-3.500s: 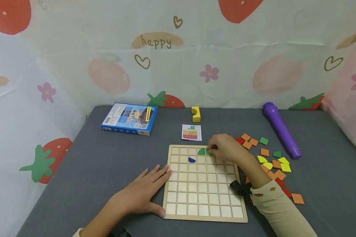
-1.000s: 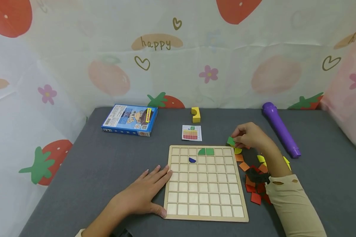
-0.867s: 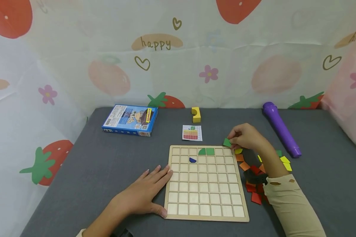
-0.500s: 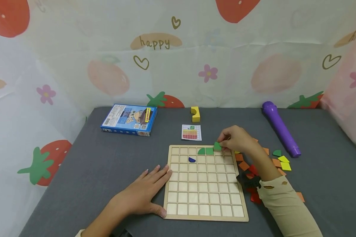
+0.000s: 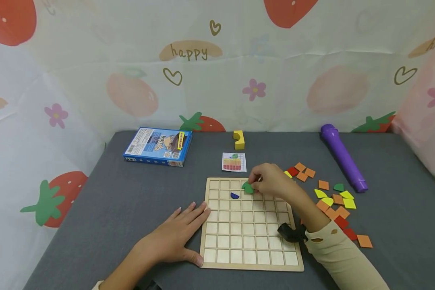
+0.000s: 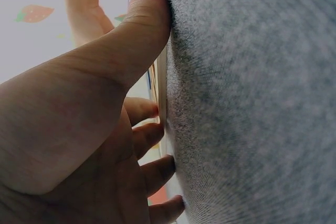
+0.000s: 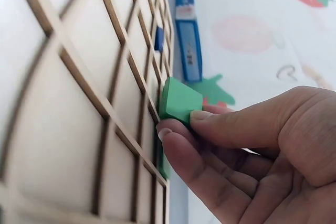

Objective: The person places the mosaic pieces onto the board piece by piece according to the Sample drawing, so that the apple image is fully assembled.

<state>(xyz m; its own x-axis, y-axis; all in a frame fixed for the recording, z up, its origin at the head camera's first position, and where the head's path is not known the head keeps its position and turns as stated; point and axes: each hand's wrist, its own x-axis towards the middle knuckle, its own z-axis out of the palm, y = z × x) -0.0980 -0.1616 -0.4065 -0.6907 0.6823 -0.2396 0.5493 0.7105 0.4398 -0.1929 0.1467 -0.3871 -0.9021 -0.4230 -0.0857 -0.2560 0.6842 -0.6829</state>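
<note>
A wooden grid board (image 5: pixel 253 267) lies in front of me, divided into many square cells. My right hand (image 5: pixel 275 181) pinches a green tile (image 7: pixel 181 100) between thumb and fingertips, close over the cells near the top row. Another green piece (image 7: pixel 165 165) shows behind the fingers in the right wrist view. A small dark blue piece (image 5: pixel 234 195) sits in the second row. My left hand (image 5: pixel 179 233) lies spread along the board's left edge, its fingertips and thumb (image 6: pixel 149 3) against the rim.
Loose orange, red, yellow and green tiles (image 5: pixel 324 185) are scattered right of the board. Behind it lie a small pattern card (image 5: pixel 234 162) and a yellow block (image 5: pixel 239 140). A blue box (image 5: pixel 158 146) is at back left, a purple microphone-shaped tube (image 5: pixel 344 159) at right.
My right hand let go of a green square in the top row, fetched another green tile from the right, and carried it left over the board. The left hand stayed put.
</note>
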